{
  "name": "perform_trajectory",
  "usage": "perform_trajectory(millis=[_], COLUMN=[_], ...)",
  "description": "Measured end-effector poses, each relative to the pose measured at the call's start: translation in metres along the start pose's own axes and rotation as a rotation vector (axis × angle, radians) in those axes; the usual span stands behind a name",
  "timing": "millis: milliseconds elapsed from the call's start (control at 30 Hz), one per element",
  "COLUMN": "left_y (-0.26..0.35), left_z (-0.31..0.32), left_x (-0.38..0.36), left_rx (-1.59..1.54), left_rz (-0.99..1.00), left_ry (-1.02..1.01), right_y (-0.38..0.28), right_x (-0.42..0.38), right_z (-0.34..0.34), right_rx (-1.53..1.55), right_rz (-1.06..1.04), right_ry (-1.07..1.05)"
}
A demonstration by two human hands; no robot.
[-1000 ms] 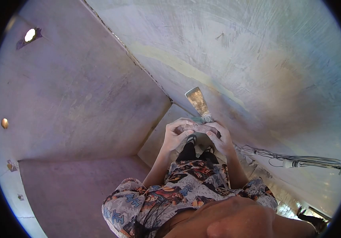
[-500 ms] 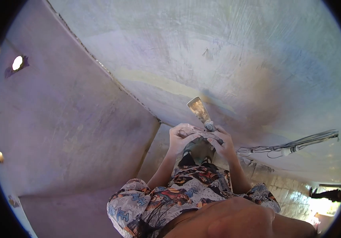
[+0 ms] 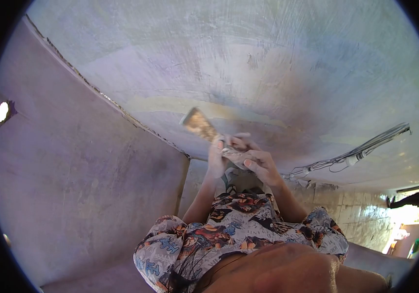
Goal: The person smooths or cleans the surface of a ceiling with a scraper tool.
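Observation:
A putty knife (image 3: 200,125) with a stained, smeared blade points up and to the left in front of my chest, blurred by motion. My left hand (image 3: 215,157) is closed around its handle just below the blade, thumb on top. My right hand (image 3: 262,165) is closed over the lower end of the handle, fingers bent across it. Whitish dust or plaster coats the fingers of both hands, and much of the handle is hidden between them.
Ahead stands a plastered wall (image 3: 287,73) with trowel marks. A cracked corner joint (image 3: 117,105) separates it from the left wall (image 3: 87,190). Loose cables (image 3: 375,142) with white fittings stick out at right. Beyond them is a bright opening with a dark figure (image 3: 414,198).
The putty knife has swung left and tilted further that way. My left hand has moved onto its handle near the blade, and my right fingers have shifted across it. The view has turned slightly.

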State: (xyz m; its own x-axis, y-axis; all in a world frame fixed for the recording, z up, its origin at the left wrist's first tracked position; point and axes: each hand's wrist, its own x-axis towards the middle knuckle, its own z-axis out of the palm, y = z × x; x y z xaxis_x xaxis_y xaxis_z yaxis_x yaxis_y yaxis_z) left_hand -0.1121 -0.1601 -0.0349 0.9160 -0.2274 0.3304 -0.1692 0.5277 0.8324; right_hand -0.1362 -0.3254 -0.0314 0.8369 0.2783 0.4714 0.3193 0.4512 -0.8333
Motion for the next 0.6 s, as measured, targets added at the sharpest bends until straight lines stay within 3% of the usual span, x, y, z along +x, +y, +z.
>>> perform_trajectory(millis=[67,133,167,233,267,400,467,533,600], left_y=[0.005,0.009,0.008,0.01,0.013,-0.002,-0.01,-0.012,-0.014], left_z=[-0.011,-0.012,-0.009,0.006,0.017,0.012,0.008,0.01,0.015], left_x=[-0.002,-0.002,-0.006,-0.011,-0.012,-0.006,-0.007,-0.007,-0.007], left_rx=[0.1,-0.045,-0.045,0.245,0.211,0.323,0.51,0.401,0.295], left_rz=[0.09,0.123,0.121,0.049,-0.011,-0.063,0.033,-0.05,-0.132], left_ry=[0.089,0.198,0.18,0.267,0.294,0.241,0.088,0.09,0.091], right_y=[0.0,0.005,0.013,0.012,0.006,-0.001,-0.011,-0.017,-0.021], right_x=[-0.001,-0.004,-0.011,-0.016,-0.016,-0.017,-0.017,-0.014,-0.014], right_z=[-0.007,-0.015,-0.017,-0.017,-0.014,-0.012,-0.009,-0.009,-0.012], right_rx=[-0.052,-0.11,-0.168,-0.236,-0.248,-0.343,-0.385,-0.428,-0.661], right_rz=[0.027,0.039,0.083,0.119,0.119,0.054,0.043,0.038,-0.067], right_ry=[0.096,0.187,0.213,0.25,0.186,0.15,0.184,0.218,0.161])
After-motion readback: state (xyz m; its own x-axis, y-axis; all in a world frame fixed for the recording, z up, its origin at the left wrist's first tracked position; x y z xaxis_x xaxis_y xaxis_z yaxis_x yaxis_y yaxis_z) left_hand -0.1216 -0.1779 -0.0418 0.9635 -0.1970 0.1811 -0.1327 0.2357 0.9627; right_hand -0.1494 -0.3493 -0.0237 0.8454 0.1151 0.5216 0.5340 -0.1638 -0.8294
